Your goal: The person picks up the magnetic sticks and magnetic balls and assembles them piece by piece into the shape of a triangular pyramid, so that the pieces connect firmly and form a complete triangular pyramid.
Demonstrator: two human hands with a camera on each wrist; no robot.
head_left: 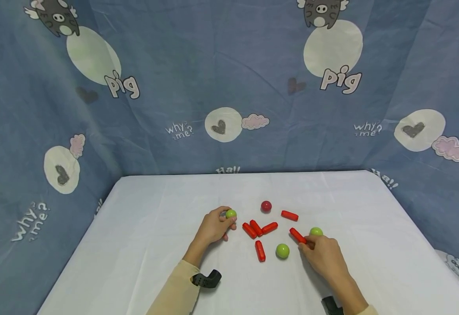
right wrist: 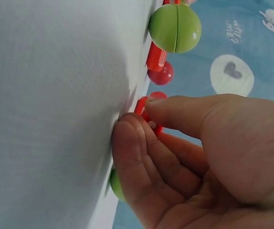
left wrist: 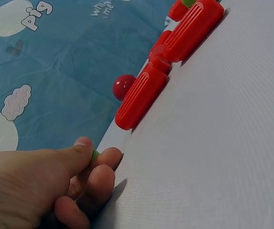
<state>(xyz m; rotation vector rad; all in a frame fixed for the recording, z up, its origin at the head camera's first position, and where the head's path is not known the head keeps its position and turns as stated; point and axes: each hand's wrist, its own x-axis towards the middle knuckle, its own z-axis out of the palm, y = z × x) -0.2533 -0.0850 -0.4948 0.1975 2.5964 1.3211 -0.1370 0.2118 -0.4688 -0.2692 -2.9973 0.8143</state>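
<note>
My left hand (head_left: 215, 226) pinches a small green ball (head_left: 231, 214) between thumb and fingers at the left of the group. In the left wrist view only a sliver of that ball (left wrist: 95, 155) shows. On the right, my right hand (head_left: 325, 256) holds one end of a short red plastic stick (head_left: 298, 235) with thumb and fingertips. Just behind that hand lies a second green ball (head_left: 316, 231), partly hidden by it. A third green ball (head_left: 282, 250) rests on the table between the hands, near an upright-lying red stick (head_left: 260, 251).
Several red grooved sticks lie between the hands, including a close group (head_left: 256, 228) and a separate stick (head_left: 289, 215) farther back. Behind them sits a red ball (head_left: 266, 206). A white cloth covers the table (head_left: 166, 201); a blue printed curtain (head_left: 229, 52) surrounds its back and sides.
</note>
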